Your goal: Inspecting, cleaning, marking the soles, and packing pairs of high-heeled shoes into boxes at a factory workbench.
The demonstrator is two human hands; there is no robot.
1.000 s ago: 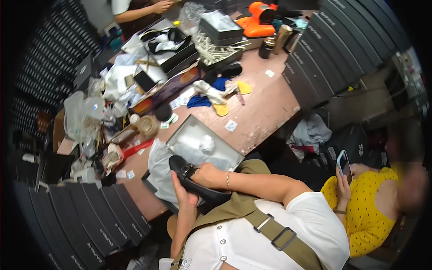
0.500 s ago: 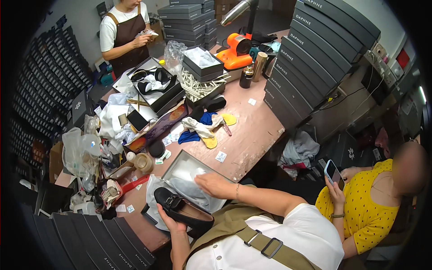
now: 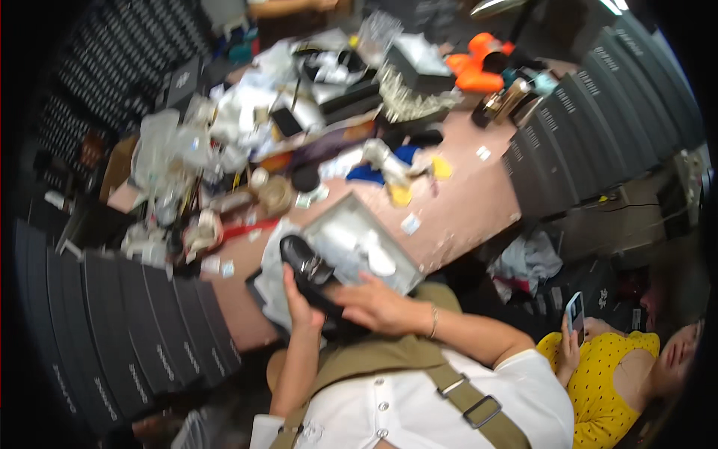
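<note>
A black loafer (image 3: 301,254) with a buckle across its front sits in my left hand (image 3: 298,301), whose fingers are wrapped round its side. My right hand (image 3: 381,303) lies over the heel end of the loafer with its fingers stretched out, slightly smeared by motion. Whether it presses on the shoe I cannot tell. Just beyond both hands stands an open grey shoebox (image 3: 402,248). White tissue paper (image 3: 336,243) lies inside it and hangs over its left side.
A tall stack of dark shoeboxes (image 3: 591,127) rises at the right, another row (image 3: 142,314) at the left. Blue, white and yellow cloths (image 3: 389,168), a phone (image 3: 286,122) and an orange device (image 3: 479,63) are on the table. A person in yellow (image 3: 613,374) sits at the right.
My right hand has moved from the shoebox onto the loafer. My left hand still holds the shoe. The whole view has turned and shifted, blurring the background.
</note>
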